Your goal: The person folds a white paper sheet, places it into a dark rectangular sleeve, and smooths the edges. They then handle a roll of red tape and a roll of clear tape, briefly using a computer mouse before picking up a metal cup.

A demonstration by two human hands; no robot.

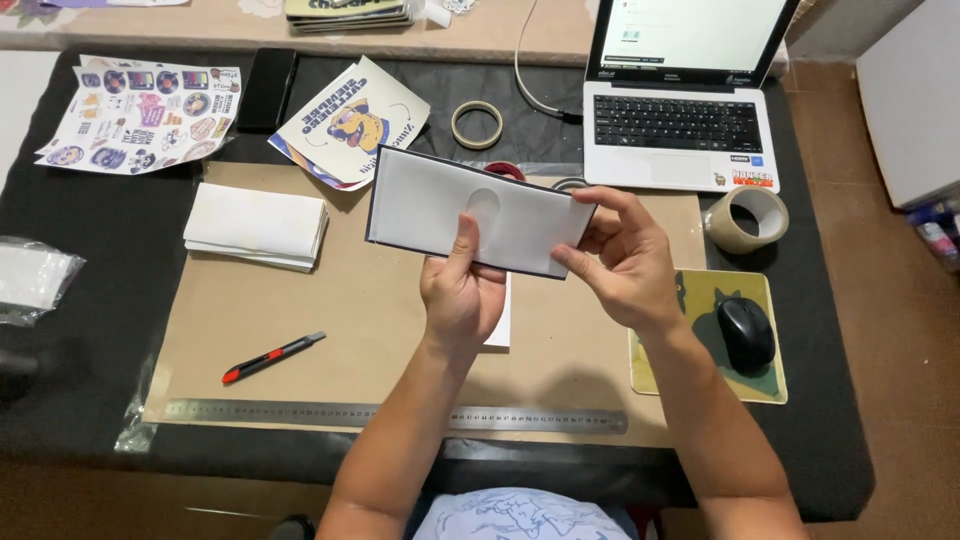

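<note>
White rectangular dark-edged card [440,205] is gripped by both hands, left hand [462,295] and right hand [622,262]; brown paper-covered desk [330,310] lies open below; red object behind is half hidden.

Black-covered desk [830,440] on brown tiled floor [900,330], evenly lit.
</note>
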